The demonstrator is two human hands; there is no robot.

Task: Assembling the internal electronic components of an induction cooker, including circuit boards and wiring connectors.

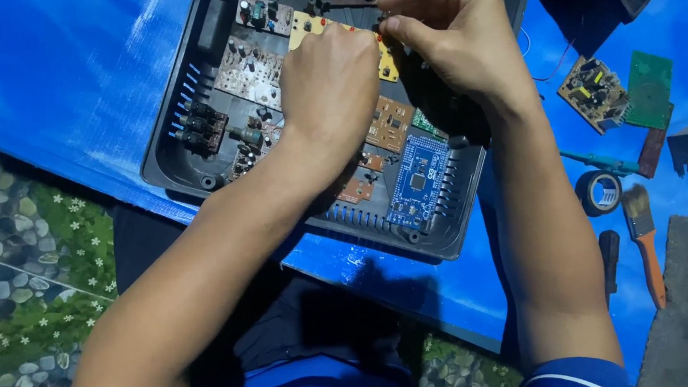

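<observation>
A: Starting wide, I see the blue counter point(61, 85) carrying the black open casing point(191, 149), tilted across the top of the view. Loose boards, a tape roll point(599, 193) and a brush point(642, 234) lie well apart on the right.

B: And inside the casing?

A: Several circuit boards, packed side by side: a blue one point(417, 180) at the near corner, brown ones beside it, and the yellow board point(309, 30) near the far wall. That yellow board is where I work.

B: How are your hands?

A: My left hand point(330, 87) rests curled on the yellow board, fingers closed down against it; whether they grip its edge I cannot tell. My right hand point(451, 39) has thumb and forefinger pinched together on something tiny just above the board's right end. It is too small to name.

B: Advice?

A: I judge the left hand should pin the board flat while the right pinches lightly and moves straight, so nothing bends or slips among the neighbouring boards.
</observation>
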